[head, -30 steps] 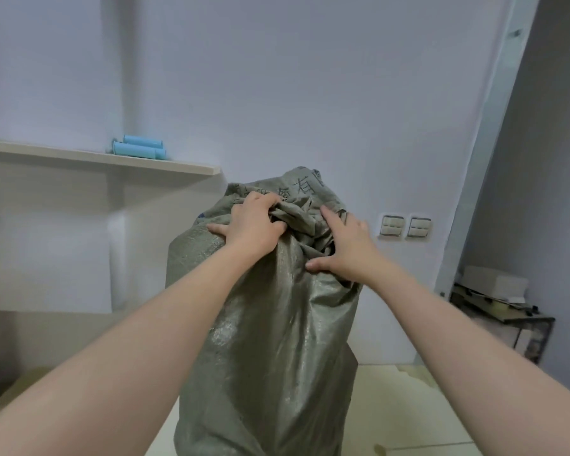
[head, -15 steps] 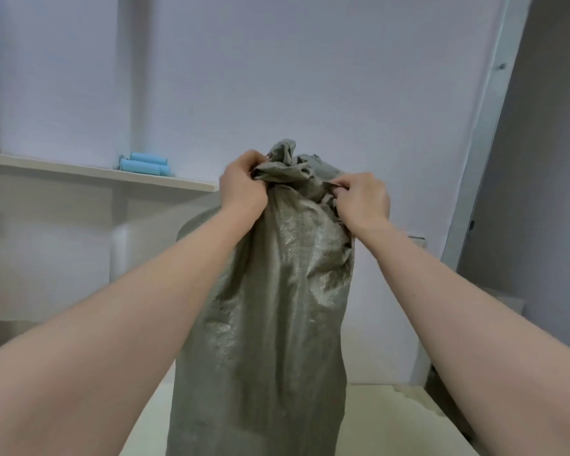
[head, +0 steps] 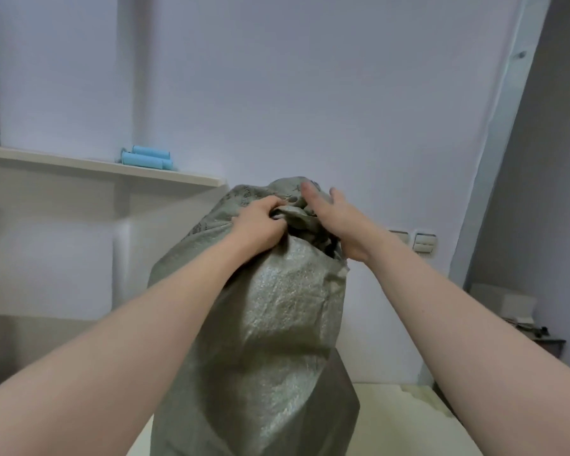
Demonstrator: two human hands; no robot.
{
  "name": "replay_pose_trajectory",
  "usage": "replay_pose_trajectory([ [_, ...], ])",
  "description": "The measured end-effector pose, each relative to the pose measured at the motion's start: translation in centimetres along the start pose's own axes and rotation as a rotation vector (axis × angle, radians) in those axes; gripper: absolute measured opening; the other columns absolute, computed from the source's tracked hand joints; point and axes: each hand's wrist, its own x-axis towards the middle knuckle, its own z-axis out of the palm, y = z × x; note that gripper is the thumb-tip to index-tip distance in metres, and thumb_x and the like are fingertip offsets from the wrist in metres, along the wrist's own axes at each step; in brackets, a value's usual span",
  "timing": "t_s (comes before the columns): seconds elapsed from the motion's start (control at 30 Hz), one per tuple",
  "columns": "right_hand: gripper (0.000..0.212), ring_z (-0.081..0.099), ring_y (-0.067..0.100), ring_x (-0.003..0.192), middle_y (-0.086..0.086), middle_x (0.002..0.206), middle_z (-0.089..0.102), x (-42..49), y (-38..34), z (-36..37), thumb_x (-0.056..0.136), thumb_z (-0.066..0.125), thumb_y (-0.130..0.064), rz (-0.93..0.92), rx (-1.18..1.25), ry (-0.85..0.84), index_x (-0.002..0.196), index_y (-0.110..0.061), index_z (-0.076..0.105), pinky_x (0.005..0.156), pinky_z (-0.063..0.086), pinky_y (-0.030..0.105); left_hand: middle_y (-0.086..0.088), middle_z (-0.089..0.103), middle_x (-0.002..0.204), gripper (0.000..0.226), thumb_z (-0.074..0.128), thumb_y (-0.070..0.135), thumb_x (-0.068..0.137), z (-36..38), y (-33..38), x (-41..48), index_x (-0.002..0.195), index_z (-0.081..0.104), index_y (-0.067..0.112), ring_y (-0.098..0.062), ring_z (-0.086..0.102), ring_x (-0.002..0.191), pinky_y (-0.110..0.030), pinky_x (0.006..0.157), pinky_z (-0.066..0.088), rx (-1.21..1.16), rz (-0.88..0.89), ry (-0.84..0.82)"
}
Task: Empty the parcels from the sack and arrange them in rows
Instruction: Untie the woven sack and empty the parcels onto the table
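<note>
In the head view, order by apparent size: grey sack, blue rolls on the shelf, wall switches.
1. grey sack
2. blue rolls and wall switches: about alike, one switch partly behind the right arm, so not ranked.

A grey-green sack of woven plastic (head: 277,324), faintly shiny, stands upright in the centre of the frame, reaching from the bottom edge to just above the middle. It is full and bulging, with angular ridges pushing out its lower right wall; its contents are hidden. The mouth is crumpled into loose folds at the top, and dark printed characters show on the upper left shoulder. The left hand (head: 260,223) grips the bunched fabric there, while the right hand (head: 338,222) rests straight-fingered against the folds' right side.
</note>
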Motion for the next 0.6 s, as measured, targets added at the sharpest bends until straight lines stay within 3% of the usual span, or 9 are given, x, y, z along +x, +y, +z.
replay_pose_trajectory([
  [0.07, 0.113, 0.044, 0.032, 0.134, 0.009, 0.154, 0.034, 0.3, 0.2, 0.8, 0.076, 0.065, -0.069, -0.021, -0.139, 0.094, 0.156, -0.026, -0.002, 0.104, 0.045, 0.047, 0.009, 0.071, 0.095, 0.047, 0.051, 0.035, 0.062, 0.1, 0.6, -0.2, 0.107, 0.059, 0.044, -0.023, 0.062, 0.111, -0.062, 0.113, 0.027, -0.027, -0.04, -0.129],
  [0.1, 0.113, 0.046, 0.034, 0.13, 0.01, 0.15, 0.039, 0.5, 0.7, 1.0, 0.075, 0.07, -0.064, -0.007, -0.238, 0.141, 0.155, -0.026, 0.0, 0.103, 0.046, 0.048, 0.01, 0.071, 0.099, 0.061, 0.054, 0.04, 0.06, 0.0, 0.5, -0.3, 0.122, 0.053, 0.039, -0.021, 0.062, 0.111, -0.062, 0.115, 0.024, -0.046, -0.059, -0.19],
  [0.2, 0.089, 0.059, 0.033, 0.112, 0.011, 0.126, 0.058, 1.2, 2.4, 1.5, 0.071, 0.079, -0.049, 0.055, -0.342, 0.257, 0.138, -0.013, 0.033, 0.094, 0.052, 0.048, 0.008, 0.061, 0.131, 0.115, 0.072, 0.064, 0.06, -0.7, 0.0, -0.6, 0.152, 0.011, 0.032, -0.018, 0.052, 0.128, -0.064, 0.118, 0.005, 0.041, -0.059, -0.315],
  [0.27, 0.067, 0.064, 0.032, 0.1, 0.012, 0.111, 0.066, 1.2, 3.2, 1.8, 0.073, 0.08, -0.043, 0.093, -0.357, 0.276, 0.121, -0.008, 0.05, 0.089, 0.055, 0.045, 0.001, 0.032, 0.158, 0.137, 0.072, 0.078, 0.057, -1.4, -0.7, -1.2, 0.154, -0.012, 0.031, -0.024, 0.025, 0.146, -0.067, 0.116, -0.001, 0.305, -0.062, -0.287],
  [0.33, 0.051, 0.068, 0.03, 0.095, 0.01, 0.102, 0.071, 1.1, 3.8, 1.9, 0.076, 0.078, -0.04, 0.105, -0.384, 0.255, 0.113, -0.009, 0.061, 0.089, 0.055, 0.043, -0.004, -0.002, 0.165, 0.15, 0.063, 0.091, 0.044, -2.0, -1.7, -1.9, 0.152, -0.021, 0.03, -0.031, -0.002, 0.151, -0.066, 0.116, 0.004, 0.399, -0.165, -0.278],
  [0.4, 0.049, 0.064, 0.03, 0.106, 0.008, 0.11, 0.069, 1.1, 4.3, 1.9, 0.079, 0.076, -0.039, 0.108, -0.417, 0.271, 0.119, -0.016, 0.06, 0.097, 0.05, 0.041, -0.007, -0.009, 0.165, 0.145, 0.056, 0.095, 0.046, -2.1, -2.6, -3.0, 0.156, -0.011, 0.028, -0.033, -0.012, 0.15, -0.064, 0.117, 0.003, 0.357, -0.254, -0.311],
  [0.47, 0.042, 0.055, 0.031, 0.113, 0.009, 0.118, 0.06, 0.5, 4.4, 2.0, 0.084, 0.07, -0.03, 0.078, -0.429, 0.297, 0.123, -0.024, 0.056, 0.094, 0.045, 0.033, -0.008, 0.008, 0.165, 0.125, 0.045, 0.098, 0.048, -1.9, -3.1, -3.6, 0.153, 0.022, 0.035, -0.036, -0.005, 0.151, -0.066, 0.116, 0.004, 0.387, -0.286, -0.332],
  [0.53, 0.029, 0.053, 0.026, 0.098, 0.006, 0.108, 0.058, -0.3, 4.4, 2.0, 0.088, 0.062, -0.014, -0.029, -0.361, 0.307, 0.115, -0.024, 0.056, 0.071, 0.041, 0.028, -0.007, 0.046, 0.147, 0.081, 0.045, 0.088, 0.052, -1.3, -2.7, -3.7, 0.12, 0.055, 0.045, -0.039, 0.026, 0.144, -0.066, 0.114, 0.018, 0.328, -0.32, -0.249],
  [0.6, 0.026, 0.051, 0.022, 0.089, 0.001, 0.098, 0.058, -1.2, 4.0, 2.2, 0.087, 0.054, -0.003, -0.159, -0.307, 0.35, 0.104, -0.023, 0.057, 0.063, 0.034, 0.028, -0.005, 0.066, 0.112, 0.03, 0.056, 0.066, 0.079, -0.3, -1.3, -4.1, 0.086, 0.055, 0.037, -0.038, 0.052, 0.124, -0.065, 0.108, 0.03, 0.267, -0.343, -0.075],
])
